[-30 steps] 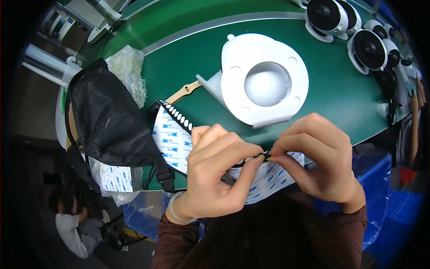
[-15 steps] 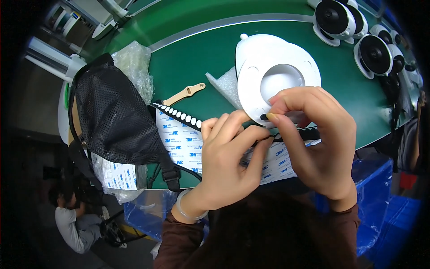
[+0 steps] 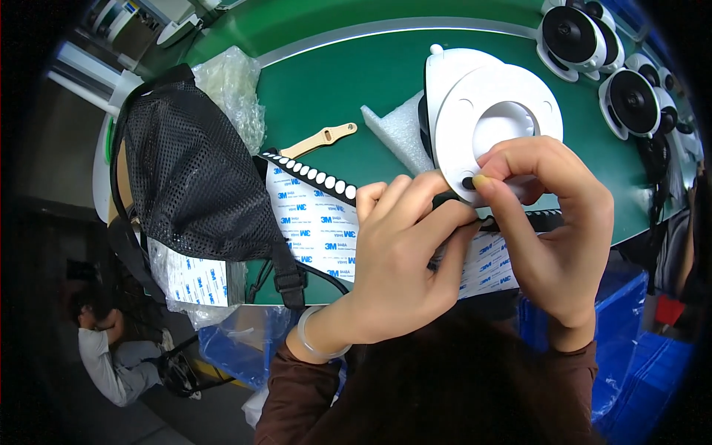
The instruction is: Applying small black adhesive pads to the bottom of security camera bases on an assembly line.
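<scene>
A white device with a round-holed flat base (image 3: 452, 141) tilts up on the table in front of me. At its near left corner sits a small black round pad (image 3: 468, 182). My right hand (image 3: 560, 222) is closed, thumb and forefinger pinched at that pad. My left hand (image 3: 408, 256) is closed beside the base, its thumb and forefinger together; what they grip is hidden. Beneath both hands lies a white adhesive-backed sheet (image 3: 311, 215) with blue print. A black strip with a row of white ovals (image 3: 311, 175) runs along its far edge.
A black mesh bag (image 3: 193, 178) with a strap lies at left, near clear bubble wrap (image 3: 231, 96). Beyond the sheet are a beige flat tool (image 3: 320, 139) and white foam (image 3: 393, 130). Several white-and-black round devices (image 3: 571, 37) stand far right. A seated person (image 3: 107, 363) is low left.
The view has shifted, so the table things sit slightly farther right. My right thumb and forefinger stay at the black pad, and my left hand keeps its place by the base.
</scene>
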Demonstrator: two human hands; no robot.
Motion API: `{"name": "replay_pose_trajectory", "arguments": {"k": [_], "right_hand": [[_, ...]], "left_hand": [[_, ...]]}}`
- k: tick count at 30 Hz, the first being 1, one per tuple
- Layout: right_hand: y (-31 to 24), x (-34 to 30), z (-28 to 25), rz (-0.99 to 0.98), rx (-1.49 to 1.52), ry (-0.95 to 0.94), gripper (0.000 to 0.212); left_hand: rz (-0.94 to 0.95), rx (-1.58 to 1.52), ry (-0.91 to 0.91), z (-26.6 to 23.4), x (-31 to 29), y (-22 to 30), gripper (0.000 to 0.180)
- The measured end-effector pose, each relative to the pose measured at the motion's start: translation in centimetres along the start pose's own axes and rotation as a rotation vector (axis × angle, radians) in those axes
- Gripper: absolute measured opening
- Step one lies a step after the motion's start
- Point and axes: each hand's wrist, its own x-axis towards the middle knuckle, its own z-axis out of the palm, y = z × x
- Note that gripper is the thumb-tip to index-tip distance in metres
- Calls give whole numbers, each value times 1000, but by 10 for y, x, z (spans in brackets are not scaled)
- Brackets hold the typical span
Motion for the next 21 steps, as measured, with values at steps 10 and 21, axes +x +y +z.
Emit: {"name": "replay_pose_trajectory", "arguments": {"k": [10,21], "right_hand": [[-1,1,2,-71,-133,-18,7],[-4,-21,-29,-172,-96,-155,23]], "left_hand": [[-24,11,-5,-1,-3,1,13],[-23,6,-60,-30,-8,14,15]]}}
